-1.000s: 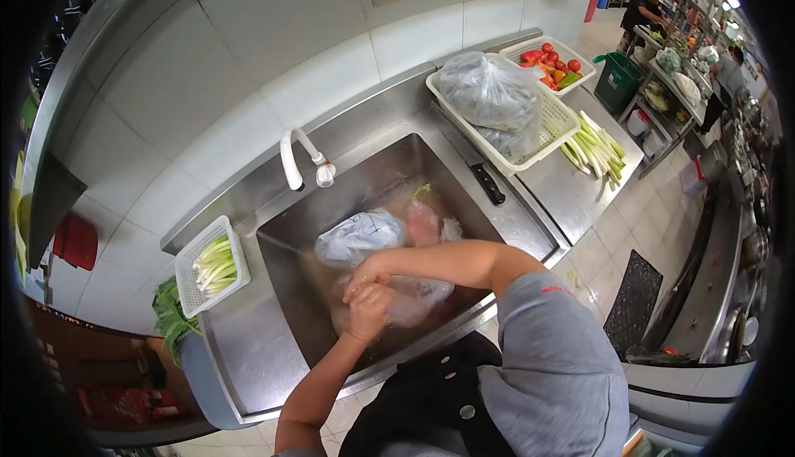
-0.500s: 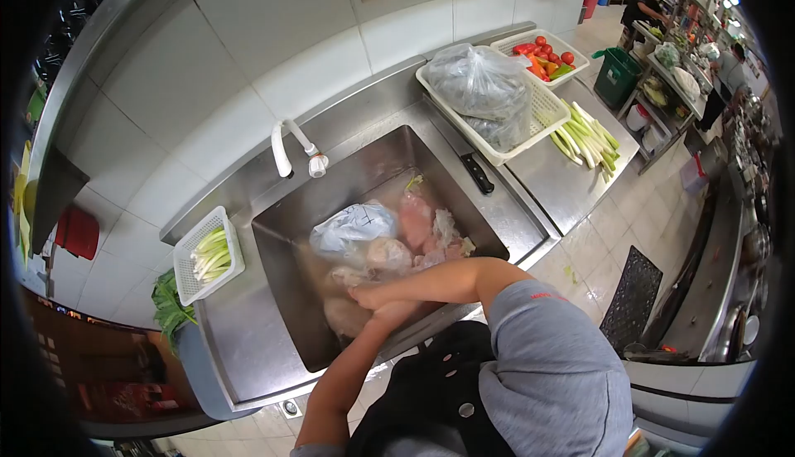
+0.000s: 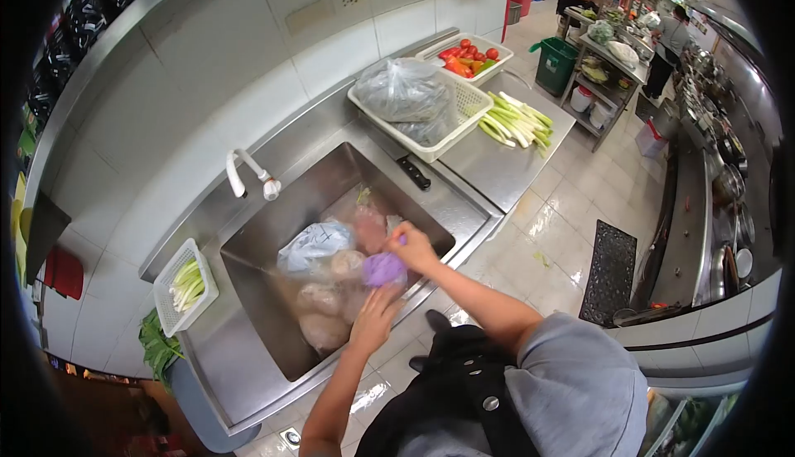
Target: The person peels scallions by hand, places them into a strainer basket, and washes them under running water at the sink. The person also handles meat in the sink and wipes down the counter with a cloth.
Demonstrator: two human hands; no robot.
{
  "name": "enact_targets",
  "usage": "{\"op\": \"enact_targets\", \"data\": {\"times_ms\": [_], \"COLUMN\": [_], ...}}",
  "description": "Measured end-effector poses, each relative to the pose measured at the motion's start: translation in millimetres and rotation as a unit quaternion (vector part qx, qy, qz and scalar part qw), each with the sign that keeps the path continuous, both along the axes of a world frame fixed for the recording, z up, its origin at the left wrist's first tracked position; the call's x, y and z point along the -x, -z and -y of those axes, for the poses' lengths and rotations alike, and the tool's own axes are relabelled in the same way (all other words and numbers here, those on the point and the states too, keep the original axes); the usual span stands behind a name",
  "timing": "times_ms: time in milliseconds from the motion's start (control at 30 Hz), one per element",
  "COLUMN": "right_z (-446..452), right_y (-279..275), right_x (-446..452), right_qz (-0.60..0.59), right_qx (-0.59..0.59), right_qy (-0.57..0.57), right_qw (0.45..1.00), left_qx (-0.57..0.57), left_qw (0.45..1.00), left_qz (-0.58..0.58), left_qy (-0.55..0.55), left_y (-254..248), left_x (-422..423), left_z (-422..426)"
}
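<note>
In the steel sink (image 3: 248, 250), a blurred purple bundle (image 3: 384, 270), perhaps a plastic bag, lies between my hands. My right hand (image 3: 414, 250) is closed on the bundle's upper right end, where a bit of purple shows at the fingers. My left hand (image 3: 376, 318) rests at its lower edge, fingers stretched out and nothing visible in the grasp. Beside the bundle are a whitish-blue bag (image 3: 315, 247) with dark writing, a pink bagged piece (image 3: 369, 227) that looks like raw meat, and several pale clear-bagged lumps (image 3: 323, 331). Cloudy water seems to surround them.
A black-handled knife (image 3: 414, 172) lies on the sink's right rim. Beyond it are a basket (image 3: 472, 109) with a grey bag, a basket of tomatoes and peppers (image 3: 472, 58), and leeks (image 3: 515, 119). The faucet (image 3: 270, 187) stands behind; another basket (image 3: 171, 321) holds cut stalks.
My hands were together low in the sink; now they are apart, the right one raised and moved right. The purple bundle has come into sight between them. The head view has shifted right.
</note>
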State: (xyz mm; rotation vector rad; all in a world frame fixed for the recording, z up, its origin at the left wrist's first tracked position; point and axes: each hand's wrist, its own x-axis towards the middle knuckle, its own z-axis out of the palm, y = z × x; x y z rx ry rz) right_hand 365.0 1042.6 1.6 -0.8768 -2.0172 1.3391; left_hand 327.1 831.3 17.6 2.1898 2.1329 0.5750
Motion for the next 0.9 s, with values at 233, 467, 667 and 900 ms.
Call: {"op": "enact_targets", "data": {"times_ms": [233, 467, 667, 900], "right_z": [-161.7, -272.1, -400.0, -493.7], "right_y": [-44.0, 8.6, -29.6, 9.2], "right_x": [-83.2, -106.3, -99.5, -60.4], "right_qz": [-0.145, 0.087, 0.049, 0.273], "right_qx": [0.035, -0.240, -0.285, -0.433], "right_qy": [0.219, 0.229, 0.202, 0.086], "right_qw": [0.964, 0.939, 0.936, 0.855], "left_qx": [-0.036, -0.130, -0.005, 0.025], "left_qw": [0.938, 0.938, 0.765, 0.723], "left_qz": [0.248, 0.274, 0.637, 0.682], "left_qy": [-0.239, -0.168, -0.096, -0.106], "left_y": [14.5, -44.3, -42.1, 37.9], "left_x": [-23.2, -30.9, -58.0, -56.6], "left_z": [31.3, -152.1, -349.2, -503.4]}}
